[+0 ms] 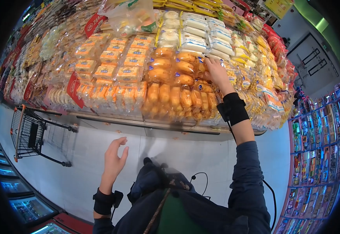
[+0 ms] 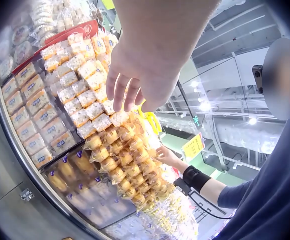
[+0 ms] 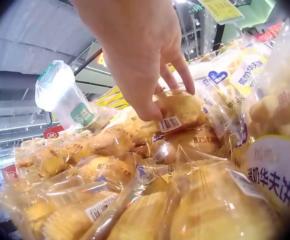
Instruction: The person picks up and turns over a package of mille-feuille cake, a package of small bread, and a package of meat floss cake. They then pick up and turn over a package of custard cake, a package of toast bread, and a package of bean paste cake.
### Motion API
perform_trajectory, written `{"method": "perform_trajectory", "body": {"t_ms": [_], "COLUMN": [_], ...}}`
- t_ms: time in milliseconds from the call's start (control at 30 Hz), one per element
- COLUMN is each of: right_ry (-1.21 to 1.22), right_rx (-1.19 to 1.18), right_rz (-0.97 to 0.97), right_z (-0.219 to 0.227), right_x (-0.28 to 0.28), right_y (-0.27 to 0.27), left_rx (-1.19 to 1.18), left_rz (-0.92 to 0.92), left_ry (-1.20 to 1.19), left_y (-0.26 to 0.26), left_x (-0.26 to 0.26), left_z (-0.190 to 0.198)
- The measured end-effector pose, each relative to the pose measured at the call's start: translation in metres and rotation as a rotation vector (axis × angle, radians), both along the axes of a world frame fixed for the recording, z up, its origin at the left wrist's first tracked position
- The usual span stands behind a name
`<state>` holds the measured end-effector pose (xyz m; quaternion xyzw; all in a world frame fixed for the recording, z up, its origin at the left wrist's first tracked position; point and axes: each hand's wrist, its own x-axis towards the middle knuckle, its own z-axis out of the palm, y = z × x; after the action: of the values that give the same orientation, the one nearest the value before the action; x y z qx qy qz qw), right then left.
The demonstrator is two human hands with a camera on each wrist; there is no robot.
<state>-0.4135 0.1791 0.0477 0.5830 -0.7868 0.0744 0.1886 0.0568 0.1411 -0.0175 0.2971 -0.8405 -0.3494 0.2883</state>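
In the right wrist view the right hand (image 3: 135, 60) has its thumb and fingers around a clear-wrapped bread roll (image 3: 182, 109) with a barcode label, on top of other wrapped rolls (image 3: 110, 142). The head view has that right hand (image 1: 218, 74) at the right end of the brown bread rows (image 1: 160, 63). The left hand (image 1: 114, 160) hangs in the air over the floor, in front of the display, fingers loosely bent and holding nothing. Its relaxed fingers also show in the left wrist view, where the hand (image 2: 147, 65) is seen before the packaged cakes (image 2: 85, 95).
A shopping cart (image 1: 31, 132) stands at the left on the floor. The display's front edge (image 1: 154, 125) runs between the person and the goods. A plastic bag (image 1: 129, 19) lies on top at the back. Shelves (image 1: 314, 156) stand at the right, freezers (image 1: 31, 208) at the lower left.
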Motion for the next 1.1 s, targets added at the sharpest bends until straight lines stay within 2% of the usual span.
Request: {"method": "perform_trajectory", "body": {"t_ms": [233,433,633,833,933,1100], "right_ry": [-0.052,-0.301,-0.367,-0.128,-0.036,0.046], "right_rx": [-0.021,0.277,0.392,0.220,0.204,0.164], "right_rz": [0.049,0.011,-0.021,0.018,-0.069,-0.106], "right_z": [-0.002,0.006,0.005,-0.015,-0.027,-0.024], "right_x": [-0.006,-0.002,0.005,0.003,0.011,0.016], "right_y": [0.000,0.010,0.015,0.011,0.009,0.009], "left_rx": [0.004,-0.012,-0.005,-0.004,-0.004,0.002], "left_rz": [-0.033,-0.010,-0.030,-0.037,-0.063,-0.054], "left_ry": [0.015,0.030,-0.010,0.016,-0.005,0.009], "left_y": [0.001,0.000,-0.003,-0.003,-0.003,-0.002], "left_x": [-0.006,-0.003,-0.001,-0.007,-0.007,-0.008], "left_z": [0.003,0.002,0.001,0.005,0.003,0.004]}}
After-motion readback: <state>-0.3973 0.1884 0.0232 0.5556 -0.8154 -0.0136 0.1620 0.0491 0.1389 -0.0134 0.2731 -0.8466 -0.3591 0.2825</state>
